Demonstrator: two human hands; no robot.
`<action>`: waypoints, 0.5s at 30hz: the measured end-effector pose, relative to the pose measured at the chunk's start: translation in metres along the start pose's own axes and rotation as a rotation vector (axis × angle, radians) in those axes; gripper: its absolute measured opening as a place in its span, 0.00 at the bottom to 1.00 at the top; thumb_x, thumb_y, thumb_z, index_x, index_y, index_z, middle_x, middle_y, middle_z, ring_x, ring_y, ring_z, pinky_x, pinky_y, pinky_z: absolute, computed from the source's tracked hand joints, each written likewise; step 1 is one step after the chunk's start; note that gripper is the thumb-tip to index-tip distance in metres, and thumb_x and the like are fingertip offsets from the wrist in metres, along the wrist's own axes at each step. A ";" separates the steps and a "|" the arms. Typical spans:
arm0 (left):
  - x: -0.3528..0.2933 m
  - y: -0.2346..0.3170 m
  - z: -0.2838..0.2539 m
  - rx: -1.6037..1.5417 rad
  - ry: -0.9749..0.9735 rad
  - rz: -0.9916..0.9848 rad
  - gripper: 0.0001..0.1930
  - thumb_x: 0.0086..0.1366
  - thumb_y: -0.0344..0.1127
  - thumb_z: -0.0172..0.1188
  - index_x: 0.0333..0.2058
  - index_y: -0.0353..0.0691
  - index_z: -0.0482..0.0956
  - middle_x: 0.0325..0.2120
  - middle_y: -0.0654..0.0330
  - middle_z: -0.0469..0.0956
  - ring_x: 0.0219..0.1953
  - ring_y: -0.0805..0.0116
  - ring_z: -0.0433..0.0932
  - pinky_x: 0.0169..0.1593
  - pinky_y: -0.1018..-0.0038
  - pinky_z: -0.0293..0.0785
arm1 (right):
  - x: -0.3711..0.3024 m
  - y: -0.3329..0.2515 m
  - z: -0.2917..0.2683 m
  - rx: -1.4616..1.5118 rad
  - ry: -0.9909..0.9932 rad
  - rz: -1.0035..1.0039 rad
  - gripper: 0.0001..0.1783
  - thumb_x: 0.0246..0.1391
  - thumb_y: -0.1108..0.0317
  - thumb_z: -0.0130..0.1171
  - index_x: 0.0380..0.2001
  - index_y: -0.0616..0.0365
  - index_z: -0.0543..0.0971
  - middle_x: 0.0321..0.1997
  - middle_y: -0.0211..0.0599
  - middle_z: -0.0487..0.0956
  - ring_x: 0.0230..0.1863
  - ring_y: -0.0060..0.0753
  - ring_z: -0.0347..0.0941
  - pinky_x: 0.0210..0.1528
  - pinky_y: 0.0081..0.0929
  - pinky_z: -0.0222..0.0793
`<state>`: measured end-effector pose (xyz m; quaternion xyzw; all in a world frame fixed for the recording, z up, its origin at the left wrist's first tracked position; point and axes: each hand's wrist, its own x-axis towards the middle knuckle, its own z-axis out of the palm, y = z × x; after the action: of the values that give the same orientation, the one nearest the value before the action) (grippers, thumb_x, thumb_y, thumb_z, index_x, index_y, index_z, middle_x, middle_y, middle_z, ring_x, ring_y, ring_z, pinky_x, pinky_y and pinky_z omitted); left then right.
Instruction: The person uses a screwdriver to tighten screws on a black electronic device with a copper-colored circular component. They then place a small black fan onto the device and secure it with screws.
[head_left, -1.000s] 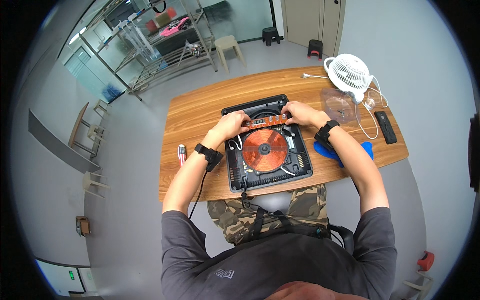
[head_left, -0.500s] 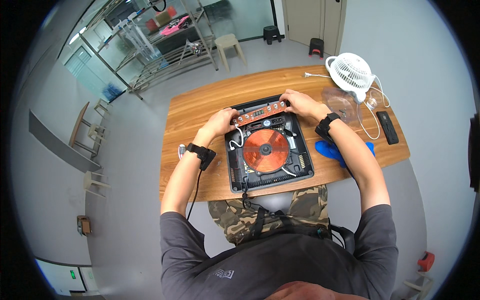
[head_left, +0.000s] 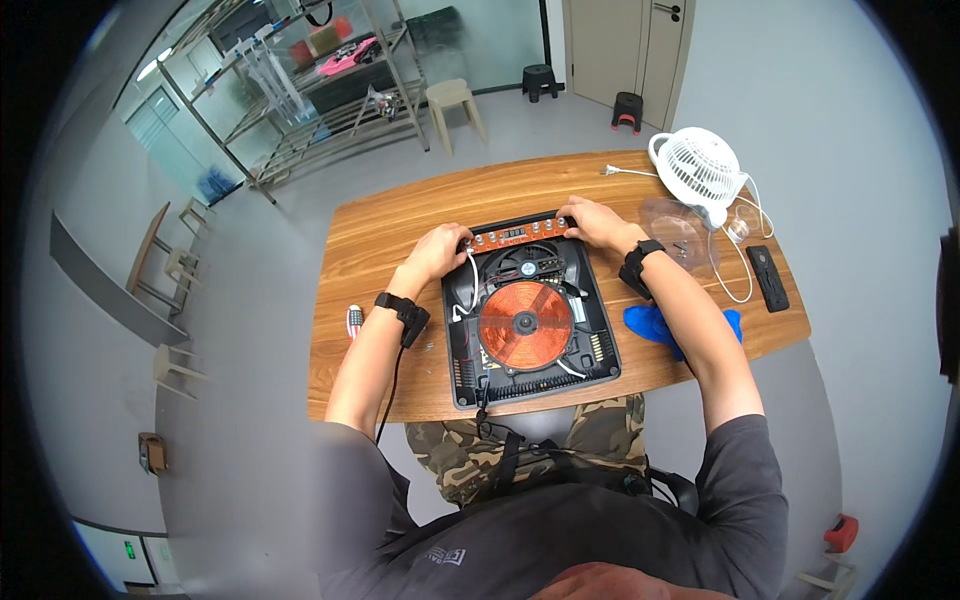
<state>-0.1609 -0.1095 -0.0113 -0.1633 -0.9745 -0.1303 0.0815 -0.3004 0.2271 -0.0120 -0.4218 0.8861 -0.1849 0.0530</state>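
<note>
An opened induction cooker's black housing (head_left: 603,350) lies on the wooden table in front of me. Inside are a round copper coil (head_left: 548,340) and a dark cooling fan (head_left: 512,262). Along the housing's far edge sits an orange control circuit board (head_left: 515,237) with a small display and several buttons. My left hand (head_left: 437,252) grips its left end, fingers closed; my right hand (head_left: 598,222) pinches the right end. From the board's left end a white cable (head_left: 473,285) runs down beside the coil. The fingertips partly hide both board ends.
At the right stand a white fan (head_left: 697,168) with its cord, a clear plastic bag (head_left: 668,222) with small screws, and a black elongated object (head_left: 767,280). Blue cloth (head_left: 650,322) lies under my right forearm. A small remote-like object (head_left: 354,320) is by my left forearm.
Both hands have moved the circuit board away from me, to the housing's far edge. It lies straighter there, and more of the cooling fan shows. The whole view has shifted slightly.
</note>
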 end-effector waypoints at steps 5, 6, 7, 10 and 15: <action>-0.003 -0.001 -0.011 -0.018 0.022 -0.016 0.17 0.56 0.31 0.67 0.46 0.37 0.82 0.42 0.47 0.83 0.48 0.45 0.81 0.53 0.57 0.79 | 0.003 0.000 -0.001 0.000 0.020 -0.027 0.25 0.57 0.64 0.69 0.57 0.56 0.79 0.55 0.45 0.77 0.60 0.54 0.75 0.60 0.45 0.72; -0.005 -0.002 -0.017 -0.016 0.019 -0.024 0.18 0.56 0.32 0.66 0.46 0.37 0.81 0.42 0.47 0.83 0.48 0.44 0.81 0.52 0.56 0.79 | 0.005 -0.002 -0.001 -0.040 0.058 -0.063 0.25 0.57 0.64 0.69 0.56 0.57 0.79 0.55 0.46 0.77 0.59 0.55 0.75 0.59 0.45 0.73; -0.005 -0.005 -0.024 -0.021 0.030 -0.008 0.18 0.56 0.33 0.67 0.46 0.37 0.81 0.41 0.46 0.83 0.47 0.43 0.81 0.51 0.55 0.79 | 0.008 -0.003 -0.004 -0.036 0.069 -0.081 0.24 0.57 0.64 0.69 0.56 0.57 0.79 0.56 0.47 0.77 0.59 0.55 0.75 0.59 0.46 0.73; -0.011 -0.004 -0.051 -0.010 0.121 0.004 0.16 0.55 0.31 0.67 0.43 0.35 0.82 0.36 0.44 0.84 0.41 0.42 0.83 0.45 0.56 0.81 | 0.014 -0.012 -0.012 -0.052 0.149 -0.148 0.27 0.60 0.63 0.65 0.61 0.56 0.74 0.58 0.48 0.75 0.61 0.57 0.73 0.60 0.48 0.72; -0.049 -0.024 -0.100 -0.007 0.203 -0.087 0.16 0.57 0.28 0.67 0.45 0.34 0.82 0.40 0.46 0.85 0.44 0.49 0.85 0.50 0.62 0.81 | 0.014 -0.048 -0.021 0.016 0.136 -0.146 0.30 0.64 0.59 0.62 0.65 0.56 0.70 0.61 0.49 0.74 0.62 0.58 0.71 0.62 0.48 0.71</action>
<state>-0.1112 -0.1738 0.0685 -0.1072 -0.9669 -0.1532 0.1737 -0.2799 0.1950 0.0266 -0.4711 0.8531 -0.2237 -0.0176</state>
